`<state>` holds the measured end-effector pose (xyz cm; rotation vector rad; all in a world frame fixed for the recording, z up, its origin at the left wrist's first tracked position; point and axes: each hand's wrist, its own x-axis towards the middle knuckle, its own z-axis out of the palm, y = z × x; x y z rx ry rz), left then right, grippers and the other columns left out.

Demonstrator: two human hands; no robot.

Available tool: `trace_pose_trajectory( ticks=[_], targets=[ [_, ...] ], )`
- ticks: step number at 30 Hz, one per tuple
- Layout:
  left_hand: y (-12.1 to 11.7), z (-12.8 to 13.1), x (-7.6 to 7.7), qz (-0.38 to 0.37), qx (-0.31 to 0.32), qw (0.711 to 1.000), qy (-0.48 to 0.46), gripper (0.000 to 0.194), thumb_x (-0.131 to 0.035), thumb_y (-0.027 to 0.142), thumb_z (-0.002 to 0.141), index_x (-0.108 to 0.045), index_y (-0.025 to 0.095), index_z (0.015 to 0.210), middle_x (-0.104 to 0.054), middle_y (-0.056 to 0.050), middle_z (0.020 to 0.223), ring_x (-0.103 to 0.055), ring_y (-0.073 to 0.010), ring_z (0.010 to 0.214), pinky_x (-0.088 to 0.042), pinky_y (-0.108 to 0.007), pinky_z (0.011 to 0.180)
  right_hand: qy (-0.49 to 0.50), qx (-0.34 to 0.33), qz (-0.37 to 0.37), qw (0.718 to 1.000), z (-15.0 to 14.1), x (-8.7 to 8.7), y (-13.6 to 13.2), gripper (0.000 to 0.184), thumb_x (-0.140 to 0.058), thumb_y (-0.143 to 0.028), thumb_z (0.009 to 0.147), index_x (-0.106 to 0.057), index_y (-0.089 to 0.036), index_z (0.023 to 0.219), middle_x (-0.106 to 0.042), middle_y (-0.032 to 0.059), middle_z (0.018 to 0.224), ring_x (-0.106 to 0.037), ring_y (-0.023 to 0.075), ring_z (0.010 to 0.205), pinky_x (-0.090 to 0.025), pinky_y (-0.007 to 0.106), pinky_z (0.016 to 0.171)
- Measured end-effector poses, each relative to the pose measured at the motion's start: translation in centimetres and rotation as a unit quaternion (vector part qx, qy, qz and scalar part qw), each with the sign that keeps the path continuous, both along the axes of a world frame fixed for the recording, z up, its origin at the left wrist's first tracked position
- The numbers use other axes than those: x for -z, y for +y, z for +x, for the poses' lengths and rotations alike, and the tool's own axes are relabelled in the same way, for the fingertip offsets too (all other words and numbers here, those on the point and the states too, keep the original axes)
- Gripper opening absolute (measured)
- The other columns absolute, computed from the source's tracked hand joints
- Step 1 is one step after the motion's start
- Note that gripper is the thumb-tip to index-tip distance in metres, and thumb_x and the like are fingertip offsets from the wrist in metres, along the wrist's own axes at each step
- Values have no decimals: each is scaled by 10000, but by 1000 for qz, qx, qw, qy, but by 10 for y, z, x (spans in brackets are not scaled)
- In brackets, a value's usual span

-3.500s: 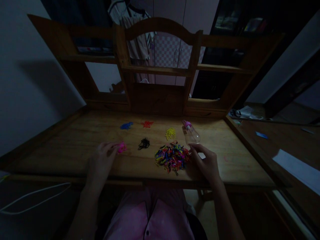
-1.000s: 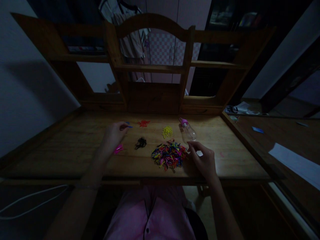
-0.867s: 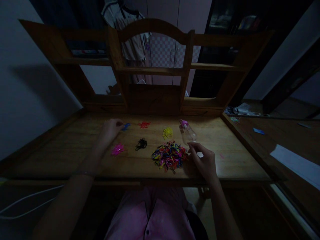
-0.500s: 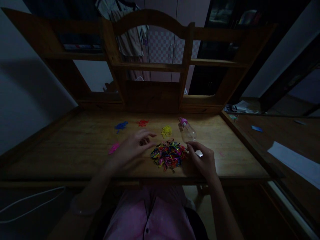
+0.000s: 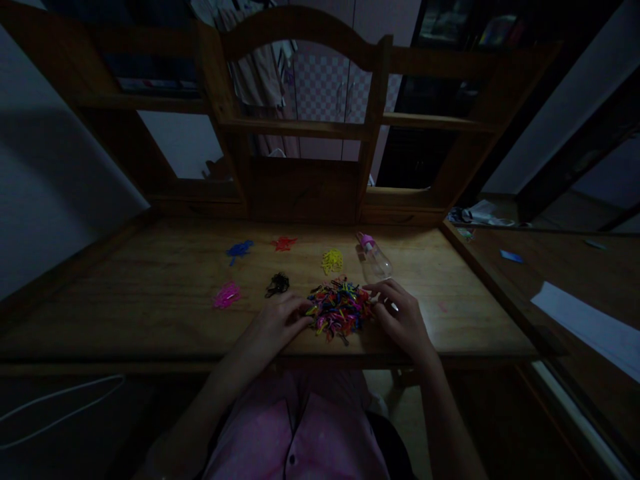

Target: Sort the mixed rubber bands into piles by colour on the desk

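A mixed heap of small, thin, multicoloured pieces (image 5: 339, 310), like tiny elastic bands or clips, lies on the wooden desk (image 5: 165, 280). At its left edge is my left hand (image 5: 280, 323), thumb and forefinger apart and touching the outer pieces. My right hand (image 5: 400, 317) rests at the right edge, its forefinger and thumb also apart beside the heap. Sorted by colour, smaller piles lie around: pink (image 5: 227, 295), black (image 5: 277, 285), blue (image 5: 239, 249), red (image 5: 285, 244) and yellow (image 5: 332, 261). Any piece under my fingertips is too small to make out.
Behind the heap lies a clear bulb-shaped bottle (image 5: 379, 265) with a pink cap. A wooden shelf frame (image 5: 300, 127) rises along the desk's back. To the right, another surface holds a white paper sheet (image 5: 585, 327) and a blue card (image 5: 511, 257). The room is dim.
My left hand went from the pink pile to the blue pile, then came back right to the heap. The right hand stayed by the heap; its pinched fingers have parted.
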<state>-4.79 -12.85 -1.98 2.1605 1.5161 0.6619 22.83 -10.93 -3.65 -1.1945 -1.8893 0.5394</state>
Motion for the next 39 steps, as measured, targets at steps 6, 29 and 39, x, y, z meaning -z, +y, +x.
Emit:
trace_pose_trajectory(
  ticks=[6, 29, 39],
  targets=[
    [10, 10, 12, 2, -1, 1000, -16, 143, -593, 282, 875, -686, 183, 921, -597, -35, 899, -571, -147, 722, -453, -266, 669, -8, 4, 8, 1000, 0, 0, 0, 325, -509, -73, 817, -677, -203, 1062, -634, 39, 992, -578, 137, 744, -435, 246, 647],
    [11, 8, 20, -74, -92, 946, -301, 247, -736, 384, 746, -616, 173, 792, -664, -1, 782, -653, -154, 760, -528, -244, 709, 1, 14, 19, 1000, 0, 1, 1, 279, -511, -95, 844, -696, -206, 1021, -662, 27, 945, -598, 138, 737, -446, 256, 676],
    [15, 4, 27, -177, -87, 872, -448, 343, -772, 395, 721, -581, 170, 896, -731, -20, 790, -730, -181, 742, -594, -303, 762, -1, 18, 17, 1000, 1, 0, 1, 268, -508, -98, 853, -701, -201, 1008, -670, 29, 933, -614, 147, 760, -452, 256, 679]
  ],
)
